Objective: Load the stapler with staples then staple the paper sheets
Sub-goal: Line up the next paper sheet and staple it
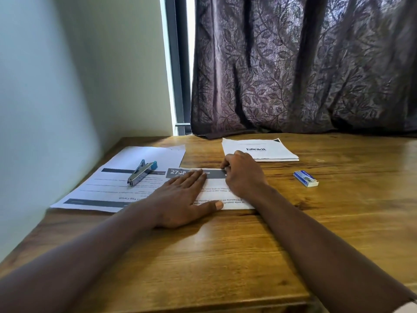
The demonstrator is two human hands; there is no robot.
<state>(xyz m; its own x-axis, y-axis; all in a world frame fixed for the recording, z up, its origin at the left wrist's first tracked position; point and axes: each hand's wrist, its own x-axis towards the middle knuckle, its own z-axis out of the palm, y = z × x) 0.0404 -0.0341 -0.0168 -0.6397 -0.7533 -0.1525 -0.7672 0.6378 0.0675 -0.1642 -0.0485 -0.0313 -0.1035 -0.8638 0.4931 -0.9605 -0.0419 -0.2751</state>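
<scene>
A folded printed paper sheet (216, 195) with a dark header band lies on the wooden table in front of me. My left hand (180, 197) lies flat on it, fingers spread. My right hand (242, 172) rests on the sheet's far right corner with its fingertips pinched at the paper's edge. A silver stapler (141, 172) with a blue end lies on another printed sheet (112, 188) at the left, apart from both hands. A small blue and white staple box (305, 178) sits on the table to the right.
A folded stack of papers (259, 150) printed "blinkit" lies behind my right hand. A dark patterned curtain (304, 64) hangs behind the table (225, 256), and a pale wall (67, 86) borders its left edge.
</scene>
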